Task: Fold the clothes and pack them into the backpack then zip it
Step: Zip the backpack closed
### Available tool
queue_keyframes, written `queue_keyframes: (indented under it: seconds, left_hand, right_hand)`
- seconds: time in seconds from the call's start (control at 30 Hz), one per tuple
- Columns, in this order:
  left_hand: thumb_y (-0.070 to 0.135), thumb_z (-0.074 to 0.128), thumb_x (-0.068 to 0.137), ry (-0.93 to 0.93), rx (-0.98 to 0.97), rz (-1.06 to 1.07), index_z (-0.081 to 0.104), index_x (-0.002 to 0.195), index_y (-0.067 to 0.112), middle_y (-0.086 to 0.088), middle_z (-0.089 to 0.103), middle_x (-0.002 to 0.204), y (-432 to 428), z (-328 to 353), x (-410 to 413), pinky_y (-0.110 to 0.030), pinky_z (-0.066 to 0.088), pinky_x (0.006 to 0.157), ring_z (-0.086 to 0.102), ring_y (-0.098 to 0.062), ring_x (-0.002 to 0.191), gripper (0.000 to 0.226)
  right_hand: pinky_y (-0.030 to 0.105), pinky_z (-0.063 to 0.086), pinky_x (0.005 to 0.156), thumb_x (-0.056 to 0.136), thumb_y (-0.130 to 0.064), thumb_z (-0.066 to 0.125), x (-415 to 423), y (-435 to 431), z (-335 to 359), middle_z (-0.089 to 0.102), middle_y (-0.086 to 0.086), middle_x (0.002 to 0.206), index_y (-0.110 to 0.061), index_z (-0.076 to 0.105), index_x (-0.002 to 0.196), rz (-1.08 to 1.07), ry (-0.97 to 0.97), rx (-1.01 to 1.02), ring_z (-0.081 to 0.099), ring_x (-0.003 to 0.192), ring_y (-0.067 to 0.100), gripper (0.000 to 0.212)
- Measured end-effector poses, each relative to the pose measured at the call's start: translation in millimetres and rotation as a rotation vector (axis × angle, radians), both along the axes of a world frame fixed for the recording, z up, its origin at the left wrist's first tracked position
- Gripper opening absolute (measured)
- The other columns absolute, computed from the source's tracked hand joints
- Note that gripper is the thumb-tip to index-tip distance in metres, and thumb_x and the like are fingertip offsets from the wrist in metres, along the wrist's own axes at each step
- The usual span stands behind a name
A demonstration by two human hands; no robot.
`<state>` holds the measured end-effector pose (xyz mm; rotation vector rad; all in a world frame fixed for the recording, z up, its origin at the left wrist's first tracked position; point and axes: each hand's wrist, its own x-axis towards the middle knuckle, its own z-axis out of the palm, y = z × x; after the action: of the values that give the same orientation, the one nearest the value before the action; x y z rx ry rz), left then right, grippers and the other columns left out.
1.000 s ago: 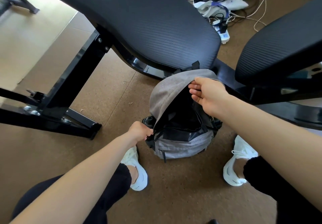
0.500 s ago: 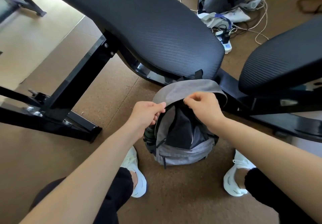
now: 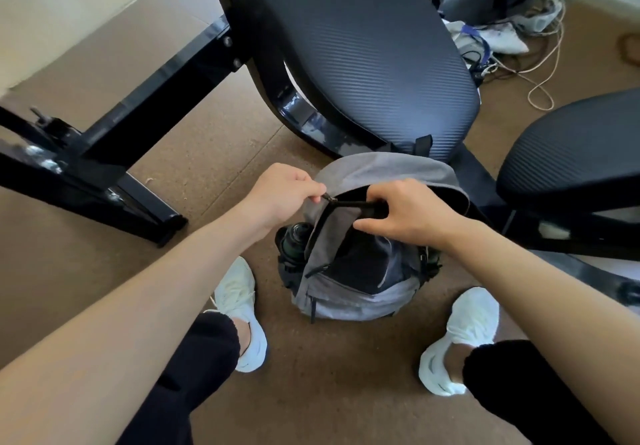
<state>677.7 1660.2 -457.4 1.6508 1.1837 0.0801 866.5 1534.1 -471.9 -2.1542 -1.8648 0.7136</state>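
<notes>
In the head view, the grey backpack is being held upright on the floor between two white shoes. Its main compartment is being left open over dark fabric, and a dark bottle is being carried in its side pocket. The zipper pull is being pinched between curled fingers of the left hand, while the black zip edge is being gripped by the right hand.
</notes>
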Motion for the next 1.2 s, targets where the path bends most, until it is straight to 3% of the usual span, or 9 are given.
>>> queue_keyframes:
  seconds: [0.1,0.3,0.37,0.47,0.7,0.87,0.97,1.07,1.2]
  left_hand:
    - [0.023,0.071,0.091,-0.02,0.038,0.053,0.068,0.06,0.014,0.013,0.042,0.039,4,-4,-3,-0.028,0.031,0.055,0.04,-0.001,0.04,0.032]
    - [0.026,0.073,0.09,-0.048,0.1,-0.123,0.072,0.067,0.009,0.012,0.058,0.05,-7,-1,6,-0.031,0.042,0.063,0.049,-0.001,0.052,0.029]
    - [0.027,0.074,0.089,-0.065,0.147,-0.191,0.07,0.066,0.008,0.003,0.067,0.063,-9,0,9,-0.034,0.047,0.071,0.056,-0.006,0.063,0.03]
    - [0.024,0.073,0.088,-0.053,0.199,-0.28,0.064,0.062,0.011,0.014,0.055,0.051,-8,0,9,-0.029,0.039,0.063,0.048,-0.001,0.053,0.03]
    - [0.047,0.053,0.065,-0.237,0.088,-0.352,0.058,0.074,0.012,-0.004,0.059,0.075,7,10,-5,-0.021,0.044,0.062,0.054,-0.009,0.069,0.036]
    - [0.066,0.059,0.06,0.193,0.273,-0.501,0.06,0.101,0.034,0.013,0.065,0.096,8,-15,-11,-0.044,0.055,0.083,0.064,-0.013,0.089,0.052]
    - [0.06,0.07,0.078,0.221,0.428,-0.575,0.062,0.108,0.039,0.012,0.067,0.095,-8,-27,-2,-0.044,0.056,0.08,0.067,-0.02,0.089,0.038]
    - [0.047,0.07,0.089,0.208,0.549,-0.556,0.061,0.098,0.035,0.008,0.067,0.088,-6,-33,1,-0.045,0.056,0.075,0.066,-0.025,0.083,0.018]
    - [0.044,0.068,0.092,0.255,0.611,-0.513,0.047,0.081,0.026,0.002,0.063,0.08,-4,-35,1,-0.043,0.05,0.066,0.06,-0.032,0.079,0.03]
  right_hand:
    - [0.029,0.04,0.056,0.083,-0.052,0.076,0,-4,12,0.057,-0.011,0.062,-0.022,0.066,0.086,-0.049,0.051,0.011,0.054,0.06,0.006,0.032]
    - [0.031,0.048,0.065,0.085,-0.046,0.076,-29,-9,9,0.06,-0.012,0.073,-0.029,0.065,0.111,-0.026,0.12,0.081,0.057,0.068,0.006,0.033]
    - [0.032,0.047,0.063,0.087,-0.046,0.074,-38,-3,5,0.061,-0.01,0.074,-0.031,0.062,0.1,-0.056,0.124,0.13,0.058,0.069,0.011,0.023]
    - [0.037,0.049,0.061,0.089,-0.046,0.07,-48,5,1,0.064,-0.005,0.071,-0.028,0.058,0.083,-0.146,0.116,0.192,0.06,0.068,0.02,0.022]
    - [0.039,0.048,0.064,0.097,-0.042,0.06,-48,13,-1,0.052,-0.008,0.063,-0.024,0.058,0.078,-0.171,0.088,0.184,0.056,0.07,0.023,0.026]
    - [0.045,0.047,0.061,0.103,-0.044,0.051,-44,12,-2,0.048,-0.001,0.052,-0.012,0.06,0.066,-0.217,0.172,0.182,0.049,0.056,0.022,0.049]
    - [0.044,0.046,0.062,0.105,-0.044,0.047,-44,10,3,0.051,-0.004,0.057,-0.013,0.063,0.07,-0.165,0.148,0.156,0.049,0.058,0.02,0.05]
    - [0.043,0.044,0.062,0.106,-0.044,0.043,-39,6,8,0.046,-0.006,0.058,-0.021,0.052,0.063,-0.15,0.065,0.134,0.049,0.063,0.021,0.05]
    - [0.037,0.032,0.059,0.106,-0.049,0.039,-18,-5,5,0.046,-0.005,0.061,-0.023,0.038,0.058,-0.231,-0.011,0.066,0.047,0.066,0.022,0.055]
